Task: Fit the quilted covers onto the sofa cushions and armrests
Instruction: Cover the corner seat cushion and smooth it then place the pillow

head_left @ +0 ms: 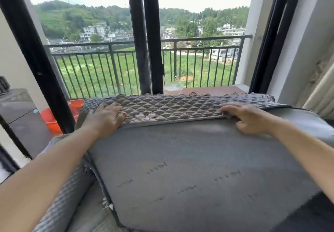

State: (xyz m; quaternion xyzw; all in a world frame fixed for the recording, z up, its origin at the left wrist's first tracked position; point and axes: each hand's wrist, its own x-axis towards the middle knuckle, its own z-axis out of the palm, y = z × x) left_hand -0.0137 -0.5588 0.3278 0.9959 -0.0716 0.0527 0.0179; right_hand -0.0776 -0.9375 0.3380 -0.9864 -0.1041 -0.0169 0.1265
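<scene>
Flanking the quilted cover (pixel 168 108): flat spread left hand (pixel 106 117), right hand (pixel 247 117) pinching its edge, orange basin (pixel 52 121) beyond.

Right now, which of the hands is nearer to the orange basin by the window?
Left. The left hand lies flat on the quilted cover's left end, just beside the orange basin. The right hand is at the cover's far right.

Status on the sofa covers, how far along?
Early to mid. Done: the grey diamond-quilted cover lies along the top edge of the grey sofa cushion. In hand: the left hand presses flat on the cover's near-left corner while the right hand grips its near hem. Left: the cushion's broad grey face is bare. A ribbed grey quilted piece lies loose at lower left.
</scene>
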